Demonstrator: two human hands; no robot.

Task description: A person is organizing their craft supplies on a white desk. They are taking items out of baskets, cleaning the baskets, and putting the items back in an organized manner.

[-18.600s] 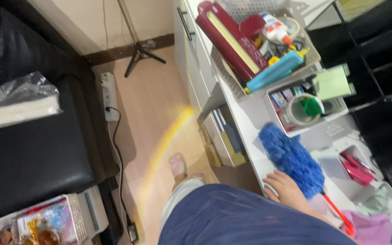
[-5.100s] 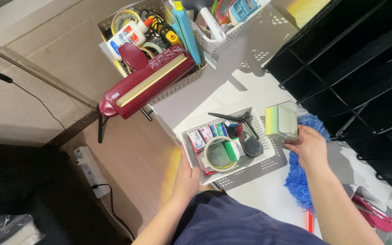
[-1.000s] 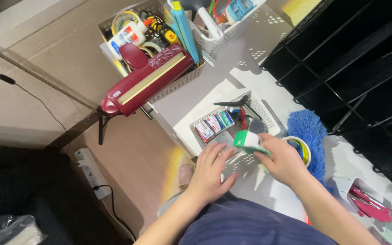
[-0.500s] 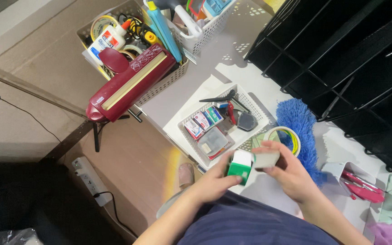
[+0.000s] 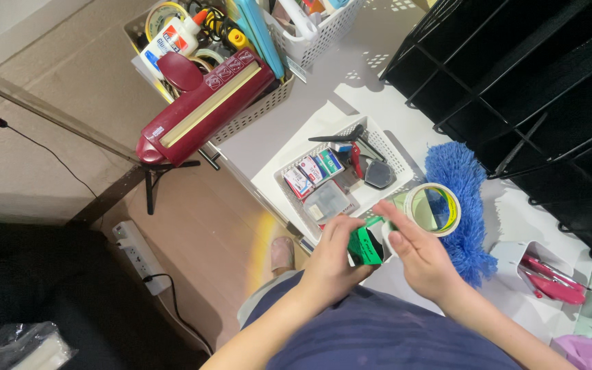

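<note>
Both hands hold a small green and white box (image 5: pixel 367 245) close to my body, over the near edge of the white desk (image 5: pixel 323 89). My left hand (image 5: pixel 332 259) grips its left side. My right hand (image 5: pixel 416 250) has its fingers on the right side and top of it. A roll of clear tape (image 5: pixel 434 208) lies just beyond my right hand, against a blue fluffy duster (image 5: pixel 462 185). A white perforated tray (image 5: pixel 393 147) with small boxes, a clear case and black scissors sits just beyond my hands.
A white basket (image 5: pixel 263 103) at the desk's far left holds a dark red paper trimmer (image 5: pixel 203 106), a glue bottle and tape rolls. Black wire shelving (image 5: pixel 536 82) stands at right. A small tray with pink tools (image 5: pixel 546 281) lies far right. A power strip (image 5: pixel 135 255) lies on the floor.
My hands lifted the green and white box out of the tray area and drew it toward my body. The tape roll now lies beside the duster.
</note>
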